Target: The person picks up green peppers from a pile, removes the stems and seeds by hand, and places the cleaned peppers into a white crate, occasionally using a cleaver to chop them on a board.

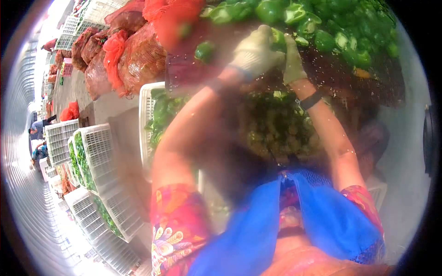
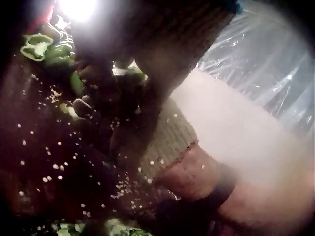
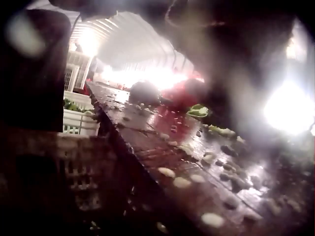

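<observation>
**Supervisor:** Report the hands.

**Operator:** I see both in knit gloves, raised together over the near edge of the desk (image 1: 184, 73). The left hand (image 1: 255, 54) is clenched around a green pepper (image 1: 277, 37). The right hand (image 1: 293, 60) has its fingertips up against the same pepper. I cannot tell whether they pinch it or only touch it. A dark wristband (image 1: 311, 100) sits on the right forearm.

**Supervisor:** Where is the pepper?

**Operator:** It is between the two hands, just above the wet, dark desk top and close to its near edge. It is right beside the pile of peppers (image 1: 336, 27) that covers the far right part of the desk.

**Supervisor:** What is the state of the surface?

**Operator:** From the left wrist I see pale seeds (image 2: 51, 169) scattered over it, with cut green pieces (image 2: 37, 49) near the far edge. The right wrist view is blurred, so I note only wet boards and more scraps.

**Supervisor:** And the surroundings?

**Operator:** A white crate (image 1: 146, 115) of greens stands below the near edge on the left. There are more crates (image 1: 99, 147) on the floor beyond it. Red net sacks (image 1: 138, 60) are heaped off the desk's left end. A blue apron (image 1: 258, 230) fills the foreground.
</observation>
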{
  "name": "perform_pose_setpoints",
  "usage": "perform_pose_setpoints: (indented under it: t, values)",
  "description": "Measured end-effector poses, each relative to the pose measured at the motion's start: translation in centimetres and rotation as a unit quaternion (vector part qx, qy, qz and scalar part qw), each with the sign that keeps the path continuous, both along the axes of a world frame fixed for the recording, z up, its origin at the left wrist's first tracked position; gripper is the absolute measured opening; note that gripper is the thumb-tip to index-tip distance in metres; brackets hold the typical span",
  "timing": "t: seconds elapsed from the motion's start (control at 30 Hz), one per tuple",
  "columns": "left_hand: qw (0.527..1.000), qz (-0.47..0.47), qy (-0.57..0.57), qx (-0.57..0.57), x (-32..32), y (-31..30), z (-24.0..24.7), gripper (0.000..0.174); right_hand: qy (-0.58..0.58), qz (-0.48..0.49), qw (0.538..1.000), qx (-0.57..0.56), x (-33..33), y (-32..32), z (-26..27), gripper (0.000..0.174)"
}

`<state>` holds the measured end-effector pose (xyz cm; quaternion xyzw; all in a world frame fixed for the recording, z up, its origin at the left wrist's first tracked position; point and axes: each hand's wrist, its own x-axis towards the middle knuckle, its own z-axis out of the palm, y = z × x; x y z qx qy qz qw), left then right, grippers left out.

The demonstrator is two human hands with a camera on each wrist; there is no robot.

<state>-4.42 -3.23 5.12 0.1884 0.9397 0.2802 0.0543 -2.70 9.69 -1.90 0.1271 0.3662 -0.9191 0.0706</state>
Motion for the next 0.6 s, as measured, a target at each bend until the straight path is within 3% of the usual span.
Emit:
perform_pose_setpoints:
  t: [0.03, 0.07, 0.2, 0.3, 0.33, 0.37, 0.4, 0.47, 0.6]
  values:
    - [1.000, 0.005, 0.012, 0.028, 0.2, 0.3, 0.0, 0.064, 0.042, -0.059, 0.985, 0.154, 0.2, -0.3, -0.2, 0.048]
    - [1.000, 0.003, 0.012, 0.027, 0.4, 0.5, 0.0, 0.064, 0.083, -0.117, 0.942, 0.303, 0.5, -0.4, -0.4, 0.051]
    - [0.998, 0.056, -0.038, -0.001, 1.7, 0.9, 2.4, 0.060, 0.047, -0.061, 0.966, 0.246, 1.1, 0.2, 0.6, 0.055]
    - [0.998, 0.051, -0.030, -0.009, 1.8, 0.1, 6.2, 0.056, 0.119, -0.047, 0.962, 0.240, 0.7, 0.9, 2.3, 0.050]
    - [1.000, 0.023, -0.012, -0.004, 1.7, -0.6, 7.1, 0.056, 0.333, -0.103, 0.819, 0.456, 0.2, 1.9, 2.8, 0.047]
    - [1.000, 0.003, -0.008, 0.025, 2.3, -0.9, 8.9, 0.056, 0.506, -0.150, 0.580, 0.620, 0.2, 2.5, 3.8, 0.051]
    - [0.994, -0.028, -0.070, 0.074, 2.8, -1.9, 11.1, 0.057, 0.506, -0.155, 0.581, 0.618, 0.2, 2.7, 4.7, 0.051]
    - [0.961, -0.044, -0.156, 0.225, 3.6, -1.8, 11.9, 0.053, 0.536, -0.147, 0.630, 0.542, 0.4, 2.7, 6.7, 0.055]
    - [0.963, -0.038, -0.072, 0.258, 3.3, -0.9, 7.6, 0.049, 0.518, -0.188, 0.605, 0.575, 1.1, 3.8, 6.4, 0.043]
